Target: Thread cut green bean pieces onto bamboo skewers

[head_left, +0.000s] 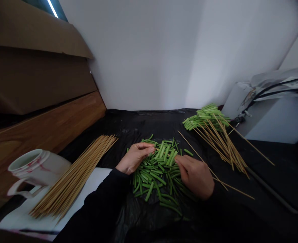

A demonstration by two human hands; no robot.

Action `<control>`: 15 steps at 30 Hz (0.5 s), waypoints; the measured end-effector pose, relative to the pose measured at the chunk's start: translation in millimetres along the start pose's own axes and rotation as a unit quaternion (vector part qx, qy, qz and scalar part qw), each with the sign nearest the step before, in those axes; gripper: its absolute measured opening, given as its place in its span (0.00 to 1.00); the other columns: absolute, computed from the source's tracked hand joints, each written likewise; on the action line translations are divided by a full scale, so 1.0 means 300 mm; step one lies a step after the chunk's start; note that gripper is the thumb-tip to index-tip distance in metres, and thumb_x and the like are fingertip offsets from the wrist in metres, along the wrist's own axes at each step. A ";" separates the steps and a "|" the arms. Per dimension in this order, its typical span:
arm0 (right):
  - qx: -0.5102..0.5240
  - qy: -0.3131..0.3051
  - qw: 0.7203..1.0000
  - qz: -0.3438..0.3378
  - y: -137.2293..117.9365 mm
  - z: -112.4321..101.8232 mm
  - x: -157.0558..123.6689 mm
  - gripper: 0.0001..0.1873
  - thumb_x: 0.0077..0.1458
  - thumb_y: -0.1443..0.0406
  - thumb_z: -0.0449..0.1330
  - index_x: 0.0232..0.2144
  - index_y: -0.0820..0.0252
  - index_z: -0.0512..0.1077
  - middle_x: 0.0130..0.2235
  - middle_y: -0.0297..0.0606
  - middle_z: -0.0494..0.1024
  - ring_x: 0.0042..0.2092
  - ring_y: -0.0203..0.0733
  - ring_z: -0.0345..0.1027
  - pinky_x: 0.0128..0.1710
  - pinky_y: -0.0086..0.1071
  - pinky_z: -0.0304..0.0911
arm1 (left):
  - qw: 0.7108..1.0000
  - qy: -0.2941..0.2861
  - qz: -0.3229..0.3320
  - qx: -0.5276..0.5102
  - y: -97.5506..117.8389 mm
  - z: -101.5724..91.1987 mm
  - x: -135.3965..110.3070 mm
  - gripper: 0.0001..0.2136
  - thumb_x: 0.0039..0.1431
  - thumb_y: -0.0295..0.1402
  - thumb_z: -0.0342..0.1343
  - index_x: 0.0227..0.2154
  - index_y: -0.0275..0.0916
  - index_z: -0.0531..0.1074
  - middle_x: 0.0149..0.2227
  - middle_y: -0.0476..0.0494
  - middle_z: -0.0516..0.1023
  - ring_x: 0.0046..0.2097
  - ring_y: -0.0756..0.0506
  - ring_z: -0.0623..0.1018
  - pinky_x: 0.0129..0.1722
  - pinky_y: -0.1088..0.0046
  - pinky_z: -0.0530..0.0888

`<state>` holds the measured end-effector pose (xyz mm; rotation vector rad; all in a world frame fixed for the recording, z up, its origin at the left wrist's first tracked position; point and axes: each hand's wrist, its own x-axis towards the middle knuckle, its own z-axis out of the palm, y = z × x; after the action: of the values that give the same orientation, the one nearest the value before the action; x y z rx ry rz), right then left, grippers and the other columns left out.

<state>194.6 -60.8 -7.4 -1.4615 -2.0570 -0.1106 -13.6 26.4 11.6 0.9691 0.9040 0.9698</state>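
A bamboo skewer threaded with several short green bean-like pieces (pixel 166 153) lies crosswise between my two hands, above the loose pile. My left hand (pixel 135 158) has thumb and index finger pinched at the skewer's left end, where a bit of bare stick shows. On the other side, my right hand (pixel 197 175) is closed around the skewer's right end, its fingers against the last threaded piece. Under both hands spreads a heap of loose cut green pieces (pixel 150 177) on black plastic sheeting (pixel 139 121).
At left, a bundle of bare bamboo skewers (pixel 75 175) rests on white paper (pixel 98 175) beside a white mug (pixel 45 168). Filled green skewers (pixel 207 116) are stacked at the back right, with loose sticks (pixel 197 148) nearer. A cardboard box (pixel 37 74) and white wall (pixel 144 54) border the surface.
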 end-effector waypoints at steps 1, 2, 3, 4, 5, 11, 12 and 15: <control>0.015 -0.002 1.000 0.004 0.001 0.003 -0.001 0.15 0.62 0.67 0.45 0.34 0.58 0.72 0.31 0.36 0.76 0.35 0.37 0.69 0.35 0.28 0.56 | 1.000 -0.001 -0.003 0.000 -0.002 -0.001 0.001 0.12 0.37 0.30 0.71 0.28 0.34 0.79 0.28 0.45 0.80 0.31 0.51 0.77 0.37 0.74 0.71; 0.029 -0.004 1.000 0.007 0.002 0.007 -0.001 0.15 0.62 0.67 0.45 0.34 0.58 0.71 0.32 0.36 0.76 0.35 0.37 0.69 0.35 0.27 0.57 | 1.000 -0.002 -0.006 0.001 -0.003 -0.002 0.002 0.12 0.37 0.30 0.71 0.28 0.34 0.79 0.27 0.45 0.80 0.31 0.51 0.77 0.37 0.75 0.71; 0.039 -0.006 0.999 0.009 0.003 0.009 -0.002 0.15 0.62 0.67 0.45 0.34 0.58 0.71 0.32 0.36 0.76 0.35 0.36 0.69 0.36 0.27 0.57 | 1.000 -0.003 -0.009 0.004 -0.005 -0.003 0.003 0.11 0.37 0.30 0.71 0.28 0.33 0.79 0.27 0.45 0.80 0.30 0.52 0.77 0.37 0.75 0.71; 0.044 -0.007 0.999 0.009 0.004 0.011 -0.002 0.14 0.62 0.67 0.45 0.34 0.58 0.71 0.32 0.36 0.76 0.36 0.36 0.69 0.37 0.27 0.58 | 1.000 -0.004 -0.011 0.008 -0.008 -0.004 0.005 0.11 0.37 0.30 0.71 0.27 0.33 0.79 0.27 0.45 0.80 0.30 0.52 0.77 0.37 0.76 0.71; 0.042 -0.008 0.999 0.007 0.004 0.011 -0.002 0.14 0.62 0.67 0.46 0.34 0.58 0.71 0.32 0.36 0.76 0.35 0.37 0.69 0.37 0.28 0.58 | 1.000 -0.005 -0.012 0.011 -0.010 -0.005 0.006 0.12 0.37 0.30 0.71 0.28 0.33 0.79 0.27 0.46 0.79 0.30 0.52 0.77 0.37 0.76 0.71; 0.040 -0.019 0.999 0.010 -0.003 0.007 -0.001 0.14 0.61 0.68 0.46 0.32 0.58 0.71 0.32 0.36 0.76 0.35 0.37 0.70 0.38 0.28 0.57 | 0.999 -0.012 -0.019 0.024 -0.019 -0.003 0.007 0.13 0.37 0.31 0.71 0.29 0.33 0.79 0.28 0.45 0.80 0.31 0.51 0.77 0.37 0.75 0.71; 0.049 -0.021 0.998 0.013 -0.003 0.009 -0.001 0.14 0.62 0.68 0.46 0.33 0.58 0.71 0.33 0.36 0.76 0.36 0.37 0.70 0.38 0.28 0.58 | 0.999 -0.014 -0.016 0.025 -0.020 -0.002 0.007 0.13 0.37 0.31 0.71 0.29 0.33 0.79 0.28 0.45 0.80 0.31 0.51 0.77 0.37 0.75 0.70; 0.065 -0.022 0.997 0.023 -0.002 0.019 -0.004 0.14 0.62 0.67 0.46 0.33 0.58 0.71 0.35 0.36 0.77 0.37 0.37 0.71 0.40 0.28 0.58 | 0.999 -0.018 -0.010 0.029 -0.022 -0.001 0.005 0.13 0.38 0.32 0.71 0.29 0.34 0.79 0.28 0.45 0.79 0.31 0.52 0.76 0.37 0.75 0.70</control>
<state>192.0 -59.6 -12.3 -1.4419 -2.0225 0.0735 -11.9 26.3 5.1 1.0224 0.9147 0.9110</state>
